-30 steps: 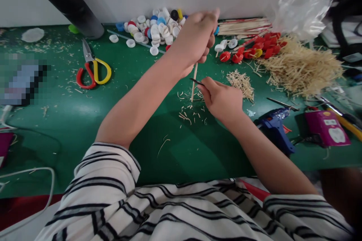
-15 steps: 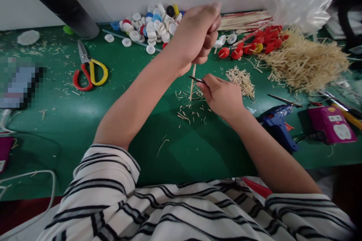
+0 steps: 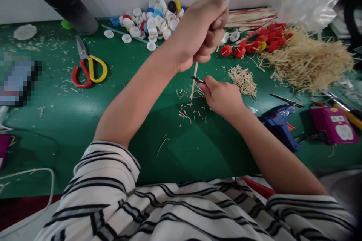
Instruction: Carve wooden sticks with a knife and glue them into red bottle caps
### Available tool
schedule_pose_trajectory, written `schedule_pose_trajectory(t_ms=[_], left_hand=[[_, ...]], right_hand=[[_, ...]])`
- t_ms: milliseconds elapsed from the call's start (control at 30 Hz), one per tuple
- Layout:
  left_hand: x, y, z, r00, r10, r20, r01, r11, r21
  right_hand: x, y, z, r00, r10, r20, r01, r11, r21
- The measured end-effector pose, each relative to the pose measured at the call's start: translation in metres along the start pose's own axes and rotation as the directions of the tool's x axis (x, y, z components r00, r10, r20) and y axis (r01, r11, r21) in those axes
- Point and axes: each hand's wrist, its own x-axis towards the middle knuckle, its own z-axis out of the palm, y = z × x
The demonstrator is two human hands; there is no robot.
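Observation:
My left hand (image 3: 200, 32) is a fist wrapped round a thin wooden stick (image 3: 194, 81), which stands upright with its lower end on the green table (image 3: 85, 120). My right hand (image 3: 222, 96) is closed on a small dark blade (image 3: 197, 80), whose tip touches the stick just below my left fist. Pale wood shavings (image 3: 192, 111) lie scattered on the table around the stick's foot.
Red-and-yellow scissors (image 3: 87, 67) lie at the left. Several bottle caps (image 3: 154, 24) are heaped at the back. Red caps on sticks (image 3: 254, 45) and a straw-like pile of shavings (image 3: 305, 62) sit at the right, with a blue glue gun (image 3: 278, 124) and a purple box (image 3: 333, 124).
My left fist has shifted slightly up and to the right on the stick. My right hand and blade stay against the stick at about the same place.

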Motion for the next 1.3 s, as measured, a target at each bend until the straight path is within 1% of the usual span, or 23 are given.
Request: schedule_pose_trajectory(t_ms=[67,133,233,400,433,533,667,733,833,900,1000,1100,1167,1300], left_hand=[[0.001,-0.002,-0.001,0.998,0.058,0.009,-0.059,0.998,0.037],[0.0,-0.004,-0.001,0.994,0.11,0.014,-0.11,0.994,0.016],[0.0,-0.006,-0.001,0.991,0.132,-0.032,-0.132,0.991,0.023],[0.003,-0.006,-0.005,0.993,0.115,-0.033,-0.114,0.993,0.036],[0.003,-0.006,-0.006,0.988,0.138,-0.068,-0.135,0.99,0.041],[0.003,-0.004,-0.007,0.996,0.085,-0.02,-0.084,0.994,0.073],[0.002,-0.004,-0.01,0.997,0.068,-0.042,-0.072,0.994,-0.085],[0.003,-0.004,-0.012,0.998,0.048,-0.034,-0.051,0.993,-0.105],[0.004,-0.005,-0.013,0.997,0.067,-0.039,-0.071,0.99,-0.123],[0.004,-0.004,-0.012,0.997,0.068,-0.039,-0.072,0.991,-0.117],[0.002,-0.004,-0.009,0.998,0.057,-0.042,-0.061,0.993,-0.105],[0.003,-0.008,-0.009,0.997,0.069,-0.029,-0.073,0.983,-0.169],[0.005,-0.01,-0.01,0.996,0.082,-0.02,-0.084,0.98,-0.182],[0.01,-0.011,-0.013,0.997,0.062,-0.049,-0.069,0.987,-0.147]], right_hand=[[-0.001,-0.002,0.0,0.999,0.001,0.039,0.0,1.0,-0.012],[-0.001,-0.003,-0.002,0.998,0.007,0.067,-0.005,1.0,-0.022],[-0.002,-0.005,-0.005,0.994,0.016,0.106,-0.014,1.0,-0.019],[-0.002,-0.004,-0.006,0.99,0.011,0.143,-0.012,1.0,0.004],[-0.002,-0.003,-0.005,0.99,0.009,0.143,-0.01,1.0,0.008],[-0.002,-0.002,-0.004,0.988,0.007,0.157,-0.008,1.0,0.012],[-0.004,0.0,-0.002,0.984,0.009,0.178,-0.009,1.0,0.001],[-0.005,0.0,-0.001,0.981,0.001,0.194,0.005,1.0,-0.026],[-0.008,0.0,0.003,0.976,-0.016,0.218,0.034,0.996,-0.079],[-0.01,0.0,0.005,0.977,-0.02,0.213,0.041,0.995,-0.093],[-0.009,0.002,0.004,0.983,-0.014,0.182,0.027,0.997,-0.068],[-0.006,0.002,0.0,0.993,0.014,0.12,-0.009,0.999,-0.039],[-0.004,0.0,-0.004,0.995,0.027,0.095,-0.023,0.999,-0.047],[-0.002,-0.005,-0.007,0.992,0.017,0.126,-0.01,0.998,-0.056]])
